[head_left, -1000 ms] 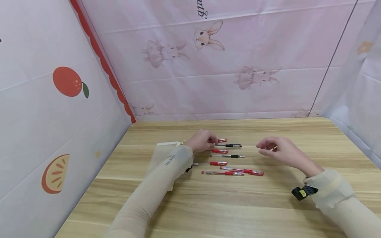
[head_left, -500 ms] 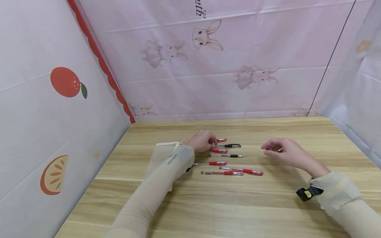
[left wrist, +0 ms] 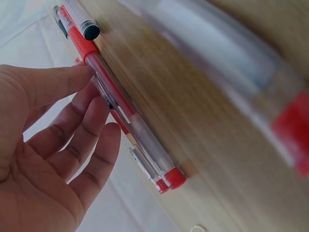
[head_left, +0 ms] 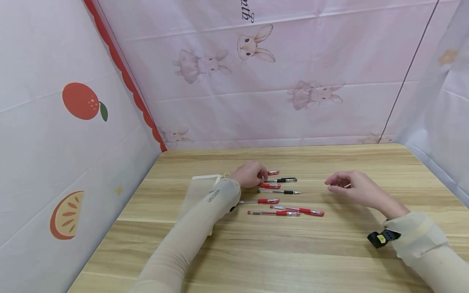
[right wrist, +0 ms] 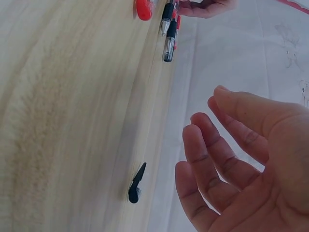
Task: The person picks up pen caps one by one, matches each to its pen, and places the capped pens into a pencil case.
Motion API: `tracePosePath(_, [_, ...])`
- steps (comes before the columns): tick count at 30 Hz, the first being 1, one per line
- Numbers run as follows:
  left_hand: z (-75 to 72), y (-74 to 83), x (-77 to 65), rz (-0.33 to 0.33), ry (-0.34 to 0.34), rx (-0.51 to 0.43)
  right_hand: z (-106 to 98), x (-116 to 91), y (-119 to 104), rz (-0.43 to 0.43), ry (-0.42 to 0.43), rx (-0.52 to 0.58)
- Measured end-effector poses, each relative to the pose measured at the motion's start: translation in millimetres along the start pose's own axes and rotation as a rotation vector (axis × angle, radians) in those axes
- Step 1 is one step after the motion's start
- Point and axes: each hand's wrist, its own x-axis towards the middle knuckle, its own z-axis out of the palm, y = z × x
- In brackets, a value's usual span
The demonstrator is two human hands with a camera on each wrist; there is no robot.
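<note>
While a black pen (head_left: 287, 180) is pinched by the left grip (head_left: 250, 174), the right grip (head_left: 357, 189) is loosely spread. Red pens (head_left: 268, 201) are ranged nearby.

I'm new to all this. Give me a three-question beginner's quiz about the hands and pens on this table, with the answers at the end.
1. Which hand is at the pens?
A) right
B) left
C) neither

2. True or false: the pouch lies to the left of the pens in the head view.

3. Fill in the blank: the uncapped pen is black, and its bare ____ points right in the head view.

Key:
1. B: the left hand is there, while the right hand is off to their right.
2. True.
3. Tip.
</note>
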Motion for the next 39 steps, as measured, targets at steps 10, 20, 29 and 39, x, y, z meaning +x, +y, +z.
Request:
tracePosePath(10, [-4.2,1.8,-6.2,0.033,0.012,-0.025,0.5,0.3,3.2,0.005,-0.002,0.000])
tracePosePath(20, [-10.5,10.2,-23.7,0.129,0.012,-0.019,-3.6,-0.9,4.2,0.012,0.005,0.001])
tracePosePath(29, [-10.9,14.3,-38.9,0.147,-0.033,-0.025,-11.9,-2.0,12.5,0.052,0.018,-0.016])
tracePosePath(39, [-1.1,5.7,-40.7,0.167,-0.035,-0.021,-17.0,-4.3,33.7,0.108,0.030,-0.026])
